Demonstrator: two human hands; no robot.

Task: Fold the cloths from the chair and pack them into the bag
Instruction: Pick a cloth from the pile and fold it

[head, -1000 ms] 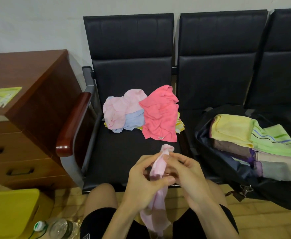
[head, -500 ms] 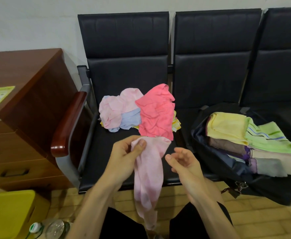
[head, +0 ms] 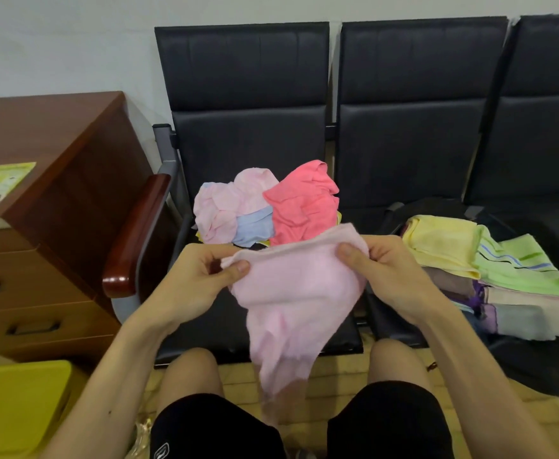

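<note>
left hand [head: 202,276] pinches cloth [head: 294,309] at top left corner | right hand [head: 390,276] pinches top right corner, fingers behind cloth hidden | cloth hangs between knees before chair [head: 238,77], lower tip blurred | pile [head: 265,207] on seat, front edge hidden by cloth | bag [head: 520,369] on next seat holds folded stack [head: 470,256], right side cut off

Pale pink cloth [head: 291,293]; coral cloth [head: 299,203]; striped green towel [head: 520,265]; black bag [head: 536,359].
</note>
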